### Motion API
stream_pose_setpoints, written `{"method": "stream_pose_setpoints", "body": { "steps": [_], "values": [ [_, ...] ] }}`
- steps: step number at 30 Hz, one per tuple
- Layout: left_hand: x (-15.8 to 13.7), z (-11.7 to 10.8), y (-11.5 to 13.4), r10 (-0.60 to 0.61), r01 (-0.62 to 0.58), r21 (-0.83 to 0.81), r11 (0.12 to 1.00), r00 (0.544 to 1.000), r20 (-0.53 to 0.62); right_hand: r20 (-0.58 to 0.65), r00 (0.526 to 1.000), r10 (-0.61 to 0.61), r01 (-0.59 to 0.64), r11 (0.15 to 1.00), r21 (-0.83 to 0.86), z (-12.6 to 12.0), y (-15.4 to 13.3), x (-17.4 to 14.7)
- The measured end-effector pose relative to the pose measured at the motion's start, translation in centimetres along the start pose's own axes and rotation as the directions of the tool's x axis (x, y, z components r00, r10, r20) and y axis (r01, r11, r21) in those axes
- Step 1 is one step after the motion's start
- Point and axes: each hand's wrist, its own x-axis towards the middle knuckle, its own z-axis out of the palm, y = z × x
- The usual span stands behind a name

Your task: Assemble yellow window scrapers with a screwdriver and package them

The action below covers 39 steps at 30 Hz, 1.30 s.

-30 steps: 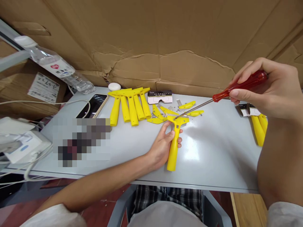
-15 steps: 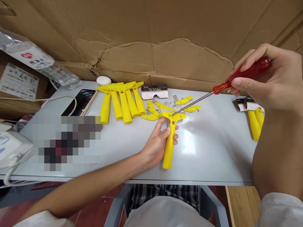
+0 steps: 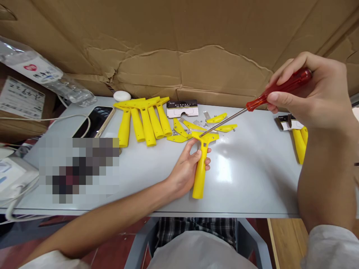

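Observation:
My left hand (image 3: pixel 187 164) is wrapped round the yellow handle of a scraper (image 3: pixel 199 179), its wide head pointing away from me. In my right hand (image 3: pixel 311 89) is a red-handled screwdriver (image 3: pixel 288 87), held up at a slant. Its metal shaft runs down to the left, and the tip meets the left side of the scraper head, at or near a screw there. Just beyond the head lie loose yellow blade covers (image 3: pixel 226 128), thin metal blades (image 3: pixel 206 116) and small scattered screws (image 3: pixel 175 133).
Several yellow scraper handles (image 3: pixel 146 127) lie in a row at the back left, beside a black and white blade package (image 3: pixel 182 109). More yellow handles (image 3: pixel 299 144) are at the right. A phone (image 3: pixel 95 119), a plastic bottle (image 3: pixel 47 71) and cables occupy the left. Cardboard (image 3: pixel 179 48) stands behind.
My right hand and the screwdriver have shifted slightly to the left in the view. The screwdriver tip stays at the left of the scraper head, and my left hand keeps its grip.

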Motion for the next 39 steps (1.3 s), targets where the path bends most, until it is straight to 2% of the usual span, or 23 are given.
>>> {"method": "stream_pose_setpoints", "body": {
  "steps": [8,17,22,26,29,33,36,39],
  "values": [
    [0.3,-0.1,-0.1,0.003,-0.003,-0.020,1.000,1.000,0.000,-0.035,0.999,-0.013,0.012,1.000,-0.020,-0.7,0.1,-0.2],
    [0.1,0.0,-0.1,0.005,-0.005,-0.015,1.000,1.000,-0.008,0.006,1.000,-0.003,0.003,1.000,-0.020,-0.4,0.4,0.0],
    [0.1,0.1,-0.2,0.016,-0.016,-0.014,1.000,1.000,-0.022,-0.049,0.998,0.031,-0.038,0.987,-0.154,0.0,-1.1,-0.4],
    [0.1,0.3,-0.1,0.017,-0.017,-0.008,1.000,0.999,-0.035,-0.079,0.996,-0.042,0.013,0.942,-0.337,1.0,-3.0,-1.2],
    [0.0,0.5,0.0,0.024,-0.024,-0.012,1.000,0.999,-0.032,-0.056,0.994,-0.090,0.058,0.906,-0.419,1.4,-4.1,-1.7],
    [-0.1,0.7,0.1,0.030,-0.030,-0.031,0.999,0.999,-0.015,0.042,0.987,-0.158,0.162,0.919,-0.360,1.1,-4.5,-2.1],
    [-0.1,0.7,0.1,0.029,-0.029,-0.039,0.999,1.000,0.002,0.074,0.984,-0.160,0.174,0.949,-0.264,1.0,-4.6,-2.3],
    [0.0,0.5,0.0,0.040,-0.039,-0.026,0.999,0.999,0.005,0.065,0.985,-0.160,0.171,0.955,-0.243,1.2,-4.5,-2.3]
  ]
}}
